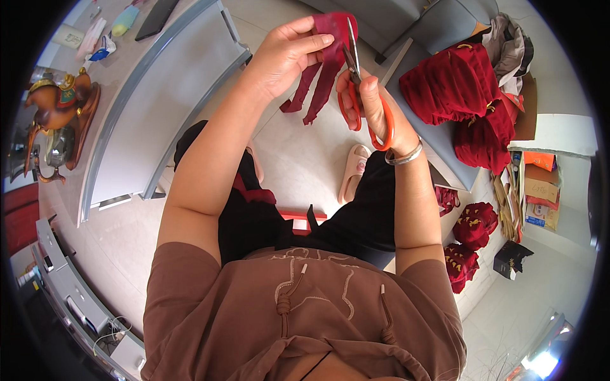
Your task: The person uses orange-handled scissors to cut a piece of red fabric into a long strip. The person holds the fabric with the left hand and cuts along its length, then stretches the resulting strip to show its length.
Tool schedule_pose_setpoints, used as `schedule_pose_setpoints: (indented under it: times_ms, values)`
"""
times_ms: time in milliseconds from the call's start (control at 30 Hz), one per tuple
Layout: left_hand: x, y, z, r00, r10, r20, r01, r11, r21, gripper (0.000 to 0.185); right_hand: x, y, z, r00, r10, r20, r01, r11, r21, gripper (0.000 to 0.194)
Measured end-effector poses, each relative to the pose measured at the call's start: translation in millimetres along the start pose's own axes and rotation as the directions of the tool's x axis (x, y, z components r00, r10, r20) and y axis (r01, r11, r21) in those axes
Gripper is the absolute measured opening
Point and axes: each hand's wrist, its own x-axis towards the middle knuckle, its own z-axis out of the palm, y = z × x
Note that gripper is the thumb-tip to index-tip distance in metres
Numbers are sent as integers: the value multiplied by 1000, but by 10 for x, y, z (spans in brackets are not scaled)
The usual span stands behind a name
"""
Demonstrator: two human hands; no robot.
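Observation:
Near the top of the head view, my left hand (298, 52) pinches a dark red fabric strip (326, 76) between thumb and fingers. The strip is folded over at its top, and two ragged ends hang down. My right hand (376, 105) holds scissors with orange-red handles (390, 125), fingers through the loops. The scissor blades are parted and point up, right at the strip's right edge; whether they touch the cloth I cannot tell. Another dark red cloth piece (257, 195) lies over my thigh on the left.
Dark red drawstring pouches (450, 83) are piled on a grey surface at right, with bundled red cloth (475, 225) lower down. A counter at left bears a carved camel figurine (59, 102). A red stool (305, 215) shows between my legs.

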Motion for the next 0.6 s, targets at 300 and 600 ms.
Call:
schedule_pose_setpoints:
  times_ms: [300, 600]
  values:
    - [-19, -2, -27, 998, -24, 50, 23, 999, 23, 25, 57, -12, 44, 999, -11, -33, 11, 1000, -14, 87]
    - [-32, 14, -56, 995, -56, 77, 50, 995, 83, 33, 63, -11, 80, 997, 2, -78, -1, 1000, 14, 85]
